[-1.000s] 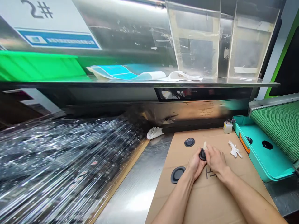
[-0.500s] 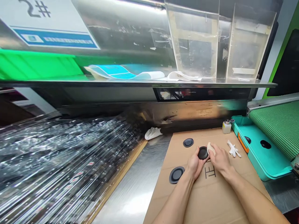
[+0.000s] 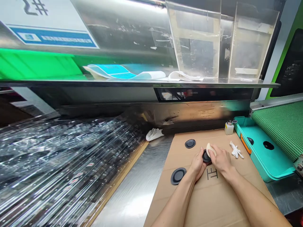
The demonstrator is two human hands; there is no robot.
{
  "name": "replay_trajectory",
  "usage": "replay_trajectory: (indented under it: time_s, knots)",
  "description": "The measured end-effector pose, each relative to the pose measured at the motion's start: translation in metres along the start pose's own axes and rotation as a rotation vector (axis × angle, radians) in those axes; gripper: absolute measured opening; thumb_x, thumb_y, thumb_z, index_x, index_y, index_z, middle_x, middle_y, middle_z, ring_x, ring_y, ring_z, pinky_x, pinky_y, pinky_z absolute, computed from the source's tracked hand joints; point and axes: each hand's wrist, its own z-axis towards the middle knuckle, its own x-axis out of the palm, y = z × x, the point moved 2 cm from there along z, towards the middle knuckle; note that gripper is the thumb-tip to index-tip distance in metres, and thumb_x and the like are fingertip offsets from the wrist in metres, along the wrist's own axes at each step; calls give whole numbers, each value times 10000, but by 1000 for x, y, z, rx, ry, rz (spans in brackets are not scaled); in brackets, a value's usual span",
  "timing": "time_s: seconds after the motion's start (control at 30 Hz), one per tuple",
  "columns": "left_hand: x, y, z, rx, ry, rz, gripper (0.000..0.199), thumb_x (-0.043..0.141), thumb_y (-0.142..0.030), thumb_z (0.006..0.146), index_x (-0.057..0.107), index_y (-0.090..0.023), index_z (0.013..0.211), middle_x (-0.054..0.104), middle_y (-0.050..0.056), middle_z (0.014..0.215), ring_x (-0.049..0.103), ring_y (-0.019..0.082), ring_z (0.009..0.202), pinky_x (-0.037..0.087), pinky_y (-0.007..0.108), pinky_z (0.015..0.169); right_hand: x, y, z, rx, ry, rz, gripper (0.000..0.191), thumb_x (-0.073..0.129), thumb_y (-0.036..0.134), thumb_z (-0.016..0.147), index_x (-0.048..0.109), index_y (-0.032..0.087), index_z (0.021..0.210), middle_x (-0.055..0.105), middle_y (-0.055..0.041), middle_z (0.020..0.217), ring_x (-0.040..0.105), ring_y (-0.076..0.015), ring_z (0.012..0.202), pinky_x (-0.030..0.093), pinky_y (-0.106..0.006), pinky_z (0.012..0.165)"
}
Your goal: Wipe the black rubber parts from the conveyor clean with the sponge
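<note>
My left hand (image 3: 198, 165) grips a small black round part (image 3: 205, 156) by its edge, above a sheet of brown cardboard (image 3: 170, 201). In my right hand (image 3: 221, 160) is a cream-coloured pad (image 3: 209, 148), pinched by the fingers and lying against the face of the black part, so some of that face is hidden. Two more black round parts lie on the cardboard to the left, one further back (image 3: 190, 143) and a larger-looking one (image 3: 178, 176) beside my left wrist. Dark printed marks (image 3: 212, 173) show just below my hands.
A teal tray (image 3: 272, 167) with black round pieces stands at the right, beside a green conveyor belt (image 3: 281, 123). Near it are a small bottle (image 3: 229, 127) and white gloves (image 3: 235, 150). Clear plastic-wrapped goods (image 3: 71, 164) fill the left. A metal shelf (image 3: 142, 84) crosses above.
The cream pad in my right hand has moved left, from the black part's right edge onto its face. My left hand keeps hold of the part. The view has shifted slightly.
</note>
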Motion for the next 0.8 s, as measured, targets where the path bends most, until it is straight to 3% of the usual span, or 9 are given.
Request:
replay_trajectory:
  time_s: [0.17, 0.3, 0.43, 0.53, 0.63, 0.7, 0.8]
  knots:
    - [-2, -2, 2, 18, -30, -46, 292, 515, -326, 987, 683, -92, 941, 751, 155, 956, 713, 251, 978, 563, 382, 929, 4, 0, 1, -17, 41, -6, 371, 464, 459, 990, 590, 335, 1317, 759, -31, 1037, 705, -221, 920, 454, -264, 754]
    - [-5, -4, 4, -26, -56, -83, 369, 401, -331, 1024, 672, -82, 994, 742, 171, 1007, 706, 246, 994, 566, 417, 947, 7, -3, 0, 100, 43, -89, 412, 420, 494, 1006, 574, 337, 1354, 762, -62, 985, 710, -249, 866, 454, -296, 729]
    - [-8, -7, 4, -65, -16, -183, 370, 398, -354, 1021, 670, -104, 1028, 723, 170, 1115, 694, 247, 1057, 551, 420, 985, 11, 4, -1, 12, 93, -89, 411, 454, 520, 991, 563, 388, 1365, 763, -54, 973, 710, -250, 872, 456, -305, 733]
    - [-8, -7, 3, -38, -23, -189, 359, 393, -321, 1023, 674, -98, 1031, 720, 170, 1127, 678, 248, 1101, 538, 419, 1009, 13, 8, -1, 119, 57, -114, 429, 392, 500, 1017, 557, 343, 1380, 759, -76, 979, 709, -249, 864, 464, -311, 732]
    - [-7, -5, 3, -71, 1, -180, 351, 411, -321, 1015, 678, -94, 1029, 711, 182, 1150, 664, 264, 1130, 537, 426, 1013, 15, 12, -4, 58, 74, -99, 445, 416, 485, 1007, 525, 339, 1413, 754, -74, 1024, 707, -251, 877, 472, -312, 742]
    - [-7, -4, 4, -81, 13, -183, 347, 417, -317, 1012, 677, -87, 1028, 704, 193, 1161, 668, 269, 1119, 544, 426, 1001, 14, 9, -5, 16, 92, -81, 437, 447, 490, 994, 533, 360, 1402, 755, -60, 1029, 708, -250, 883, 476, -309, 750]
    - [-9, -5, 6, -20, -30, -179, 351, 406, -299, 1017, 669, -66, 1020, 706, 205, 1134, 687, 263, 1059, 568, 424, 957, 5, -8, 2, 111, 36, -38, 396, 448, 476, 998, 587, 339, 1343, 759, -59, 1025, 710, -247, 912, 485, -312, 777]
